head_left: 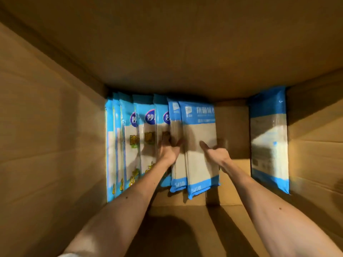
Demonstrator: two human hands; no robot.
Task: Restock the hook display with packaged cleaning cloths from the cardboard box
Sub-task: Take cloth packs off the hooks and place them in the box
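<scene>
**Q:** Where are the cloths?

**A:** All in the cardboard box (46, 127). A row stands on edge on the box floor, packed against the left wall. The logo packs (130, 136), blue with yellow print, are nearest that wall. Next comes the second plain pack (175, 127), then the front cloth pack (201, 127) at the row's open end. A lone pack (269, 136) stands flat against the right wall, well apart from the row, with bare floor between.

**Q:** Your right grip?

**A:** My right grip (216, 152) holds the front cloth pack, thumb on its face and fingers wrapped past its right edge.

**Q:** Left?

**A:** My left grip (169, 151) is at the seam between the logo packs and the second plain pack, touching both. The fingers are blurred, so I can't tell whether it's wide, narrow or holding one.
</scene>
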